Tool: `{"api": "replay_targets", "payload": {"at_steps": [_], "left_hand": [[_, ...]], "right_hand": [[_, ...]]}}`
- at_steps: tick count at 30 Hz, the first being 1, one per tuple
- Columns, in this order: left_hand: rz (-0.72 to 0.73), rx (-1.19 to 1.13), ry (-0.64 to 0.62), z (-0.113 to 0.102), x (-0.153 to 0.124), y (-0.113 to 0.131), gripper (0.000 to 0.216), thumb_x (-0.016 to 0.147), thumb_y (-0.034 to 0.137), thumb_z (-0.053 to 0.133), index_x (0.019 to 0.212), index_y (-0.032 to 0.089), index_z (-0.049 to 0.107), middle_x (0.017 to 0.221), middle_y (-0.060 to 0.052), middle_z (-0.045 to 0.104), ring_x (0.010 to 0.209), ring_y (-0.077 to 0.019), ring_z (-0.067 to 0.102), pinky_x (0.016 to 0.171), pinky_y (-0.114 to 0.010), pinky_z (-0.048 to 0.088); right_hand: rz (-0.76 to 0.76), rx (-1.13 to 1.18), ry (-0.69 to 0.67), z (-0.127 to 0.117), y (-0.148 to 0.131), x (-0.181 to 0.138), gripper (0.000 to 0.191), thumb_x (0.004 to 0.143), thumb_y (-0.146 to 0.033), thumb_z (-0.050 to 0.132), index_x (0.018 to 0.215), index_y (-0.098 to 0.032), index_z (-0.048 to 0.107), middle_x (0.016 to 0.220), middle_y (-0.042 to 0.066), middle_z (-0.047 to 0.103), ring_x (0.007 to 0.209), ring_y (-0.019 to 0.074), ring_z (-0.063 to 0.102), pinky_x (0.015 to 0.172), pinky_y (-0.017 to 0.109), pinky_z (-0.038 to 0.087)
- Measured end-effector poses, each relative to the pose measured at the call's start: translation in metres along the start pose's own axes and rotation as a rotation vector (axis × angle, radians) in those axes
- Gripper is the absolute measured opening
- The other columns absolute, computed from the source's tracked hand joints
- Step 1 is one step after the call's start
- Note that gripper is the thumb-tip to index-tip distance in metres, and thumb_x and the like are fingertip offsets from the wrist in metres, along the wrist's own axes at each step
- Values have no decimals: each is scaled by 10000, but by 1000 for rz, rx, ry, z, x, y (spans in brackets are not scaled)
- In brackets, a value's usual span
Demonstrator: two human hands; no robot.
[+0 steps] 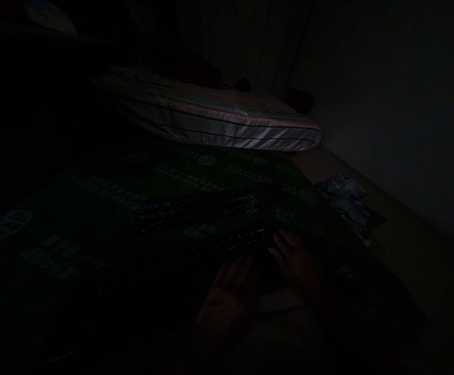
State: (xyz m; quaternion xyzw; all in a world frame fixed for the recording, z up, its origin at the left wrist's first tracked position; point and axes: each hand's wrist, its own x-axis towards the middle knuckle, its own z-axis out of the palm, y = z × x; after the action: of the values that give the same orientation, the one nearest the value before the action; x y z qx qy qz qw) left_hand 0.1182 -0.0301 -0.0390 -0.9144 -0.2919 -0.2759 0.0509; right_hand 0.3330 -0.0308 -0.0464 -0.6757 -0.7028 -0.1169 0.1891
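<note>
The view is very dark. A black cloth-like item (196, 260) with rows of small pale marks lies spread in front of me; I cannot make out its exact kind. My left hand (230, 291) rests on its near part, palm down with the fingers stretched out. To the right, my right hand (295, 260) touches the item's right end, its fingertips pointing left and slightly apart. Behind it lies another dark strip (188, 205) with similar pale marks. Both are on a green sheet (105, 208) printed with pale globe logos and lettering.
A thick mattress (227, 125) in a striped cover lies at the back of the green sheet. Crumpled blue-and-white cloth or plastic (346, 200) is on the floor at the right. A plain wall (399, 94) rises beyond it.
</note>
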Motion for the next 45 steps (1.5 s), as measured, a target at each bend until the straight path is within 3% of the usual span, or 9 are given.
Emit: {"api": "replay_targets", "payload": {"at_steps": [13,20,23,28,34,39,45], "left_hand": [[4,-1,-5,-5,3,-1,300,897,204,407,1108,147,613,1234,-117,597,1136,-271,540,935,-442,427],[3,17,59,3,1,-1,301,903,199,386,1088,151,618,1226,-107,603,1140,-261,535,945,-434,414],[-19,5,176,14,-4,-1,306,901,227,379,1070,167,627,1216,-107,604,1135,-259,532,957,-441,398],[-28,10,48,12,-4,0,310,892,216,382,1075,151,623,1231,-122,594,1148,-275,522,953,-457,404],[-4,10,96,4,0,-1,316,901,216,375,1088,134,616,1223,-126,602,1130,-279,540,939,-460,422],[20,10,7,-4,2,-4,316,899,239,402,1109,142,618,1230,-125,600,1112,-267,561,927,-432,446],[31,51,52,-6,5,-4,298,908,224,387,1062,143,629,1173,-118,637,1069,-257,590,896,-415,461]], "right_hand": [[75,61,49,9,-6,1,330,903,-320,442,1112,-170,649,1226,151,598,1150,289,546,962,461,472],[152,135,96,11,-6,-4,410,907,-382,421,1224,-163,561,1245,146,579,1148,262,547,948,417,486],[168,171,102,10,-6,-5,424,909,-407,407,1217,-158,559,1259,158,564,1163,266,534,949,424,484],[172,163,110,9,-8,-5,405,907,-405,415,1182,-165,592,1261,158,558,1155,274,537,948,435,483],[152,126,137,12,-8,-5,372,911,-387,413,1135,-182,627,1266,148,556,1163,279,532,950,438,483],[191,209,119,8,-9,-4,454,913,-417,397,1271,-162,511,1234,156,571,1141,267,545,938,429,490],[174,149,107,8,-10,-5,388,911,-398,406,1140,-170,620,1283,165,533,1179,284,518,974,434,463]]}}
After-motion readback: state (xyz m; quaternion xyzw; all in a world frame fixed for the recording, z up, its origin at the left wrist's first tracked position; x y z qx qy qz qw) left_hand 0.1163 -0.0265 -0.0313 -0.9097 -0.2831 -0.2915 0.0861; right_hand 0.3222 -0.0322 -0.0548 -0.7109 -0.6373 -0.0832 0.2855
